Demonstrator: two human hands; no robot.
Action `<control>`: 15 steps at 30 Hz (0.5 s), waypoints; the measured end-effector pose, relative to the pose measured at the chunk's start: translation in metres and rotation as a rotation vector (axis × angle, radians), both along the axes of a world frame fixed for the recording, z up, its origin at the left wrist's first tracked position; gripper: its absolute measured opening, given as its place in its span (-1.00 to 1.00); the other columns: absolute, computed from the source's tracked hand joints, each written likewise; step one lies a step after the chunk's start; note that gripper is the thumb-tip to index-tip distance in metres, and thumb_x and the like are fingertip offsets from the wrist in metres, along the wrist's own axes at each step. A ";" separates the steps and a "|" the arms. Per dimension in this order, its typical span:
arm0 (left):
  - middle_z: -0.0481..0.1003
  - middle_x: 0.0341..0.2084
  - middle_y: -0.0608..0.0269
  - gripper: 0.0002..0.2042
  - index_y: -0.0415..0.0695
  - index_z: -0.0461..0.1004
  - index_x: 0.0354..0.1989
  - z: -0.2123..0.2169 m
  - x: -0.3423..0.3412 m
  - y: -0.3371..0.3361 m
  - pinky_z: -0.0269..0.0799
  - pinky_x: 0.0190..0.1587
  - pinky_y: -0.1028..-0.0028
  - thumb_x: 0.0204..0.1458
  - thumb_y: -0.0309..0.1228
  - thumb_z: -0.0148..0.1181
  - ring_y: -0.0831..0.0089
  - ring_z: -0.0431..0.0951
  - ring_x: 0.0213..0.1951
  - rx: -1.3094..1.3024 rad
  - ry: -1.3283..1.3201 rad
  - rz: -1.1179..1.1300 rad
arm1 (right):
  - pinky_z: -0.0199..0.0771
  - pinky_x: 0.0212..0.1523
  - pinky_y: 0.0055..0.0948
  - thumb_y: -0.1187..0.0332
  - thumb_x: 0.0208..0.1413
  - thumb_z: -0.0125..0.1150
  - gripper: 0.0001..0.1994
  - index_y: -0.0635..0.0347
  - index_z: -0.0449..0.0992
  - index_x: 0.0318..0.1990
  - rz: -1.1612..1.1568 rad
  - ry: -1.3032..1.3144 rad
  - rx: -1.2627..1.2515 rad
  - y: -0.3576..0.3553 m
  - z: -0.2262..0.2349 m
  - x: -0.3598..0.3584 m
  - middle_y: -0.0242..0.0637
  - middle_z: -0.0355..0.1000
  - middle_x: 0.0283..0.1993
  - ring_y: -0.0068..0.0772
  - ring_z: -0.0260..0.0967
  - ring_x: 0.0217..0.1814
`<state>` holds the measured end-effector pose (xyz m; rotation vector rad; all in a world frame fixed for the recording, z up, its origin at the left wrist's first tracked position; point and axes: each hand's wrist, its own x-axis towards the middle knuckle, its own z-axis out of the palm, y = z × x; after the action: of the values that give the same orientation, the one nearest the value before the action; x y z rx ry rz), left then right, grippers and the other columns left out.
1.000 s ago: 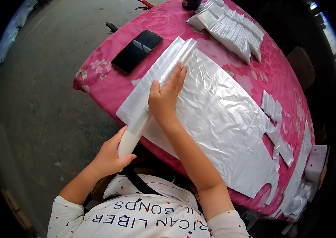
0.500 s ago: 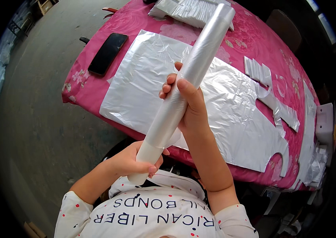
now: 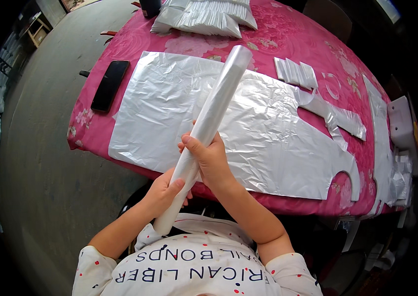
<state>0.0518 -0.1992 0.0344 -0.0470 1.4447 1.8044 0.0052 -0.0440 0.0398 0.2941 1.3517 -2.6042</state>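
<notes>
A long roll of whitish translucent plastic film (image 3: 216, 106) slants before my chest, its upper end pointing away over the table. My right hand (image 3: 208, 154) is wrapped round its middle, thumb on top. Lower down, near my shirt, my left hand (image 3: 164, 191) grips the same roll, with the bottom end sticking out below it. Underneath, a silvery plastic sheet (image 3: 273, 143) lies flat and wrinkled on the table, with curved cut-outs at its right end. The roll hides part of this sheet.
A pink flowered cloth covers the table (image 3: 135, 42). On it are a black phone (image 3: 110, 86) at left, a dark container (image 3: 150, 7) and a folded plastic stack (image 3: 201, 17) at the back, and a small folded bundle (image 3: 295, 73) and plastic strips (image 3: 344, 121) at right.
The roll has come down and nearer to my body, with both hands still on it. My hands are now closer together. The view has shifted, showing more of the table's far side.
</notes>
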 end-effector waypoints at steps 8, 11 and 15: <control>0.39 -0.63 0.26 -0.21 -0.26 0.29 0.02 -0.002 0.015 -0.036 0.35 -0.56 0.57 -0.24 0.17 0.22 0.57 0.41 -0.63 -0.018 -0.254 -0.179 | 0.26 -0.16 -0.63 0.28 0.03 0.21 -0.48 0.32 0.19 0.09 -0.318 0.093 0.413 0.117 -0.013 -0.079 -0.33 0.33 -0.13 -0.57 0.28 -0.20; 0.39 -0.62 0.28 -0.22 -0.26 0.29 0.03 -0.007 0.018 -0.043 0.31 -0.56 0.57 -0.25 0.14 0.27 0.58 0.41 -0.62 -0.044 -0.271 -0.215 | 0.23 -0.36 -0.76 0.26 0.05 0.17 -0.67 0.25 0.39 -0.08 -0.247 0.045 0.532 0.147 -0.011 -0.086 -0.43 0.40 -0.24 -0.75 0.25 -0.35; 0.39 -0.61 0.29 -0.19 -0.25 0.26 0.06 -0.011 0.018 -0.048 0.31 -0.53 0.57 -0.25 0.14 0.27 0.59 0.40 -0.60 -0.053 -0.281 -0.246 | 0.16 -0.49 -0.80 0.23 0.04 0.18 -0.78 0.17 0.48 -0.24 -0.020 0.021 0.560 0.152 -0.011 -0.083 -0.50 0.42 -0.37 -0.81 0.20 -0.49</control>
<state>0.0695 -0.2473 0.0233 -0.1381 1.2390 1.4943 -0.0782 0.1075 0.0290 0.3570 2.0726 -2.1927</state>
